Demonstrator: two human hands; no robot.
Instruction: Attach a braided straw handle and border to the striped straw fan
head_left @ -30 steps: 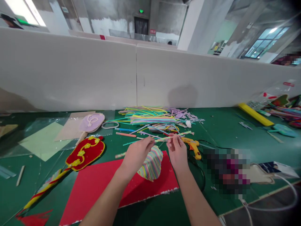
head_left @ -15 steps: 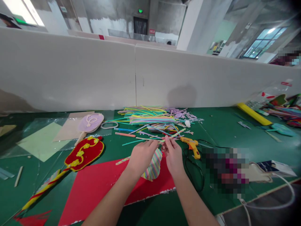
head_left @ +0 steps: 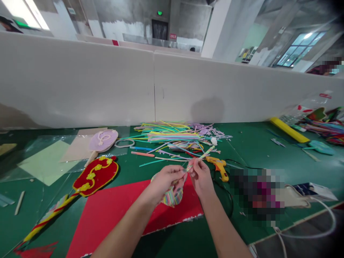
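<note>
Over the red sheet (head_left: 115, 211), my left hand (head_left: 169, 181) is closed in a pinch on one end of a twisted strand of pastel pipe cleaners (head_left: 204, 153). My right hand (head_left: 199, 175) pinches the same strand just beside it, and the strand's free end slants up to the right. A rounded, striped pipe-cleaner piece (head_left: 173, 198) hangs under my left fingers, partly hidden by them. Whether it is joined to the strand I cannot tell. Loose pipe cleaners (head_left: 172, 136) lie in a heap just beyond both hands.
A yellow glue gun (head_left: 219, 165) with a black cord lies right of my hands. On the left are a red fan with yellow trim (head_left: 103, 179) and a lilac fan (head_left: 103, 140). A yellow bar (head_left: 290, 129) lies farther right. A white partition (head_left: 107, 82) borders the green table.
My left hand has turned so that its thumb and fingertips show, pinching the strand. My right hand has shifted slightly right. The striped strand end left of my left hand no longer shows.
</note>
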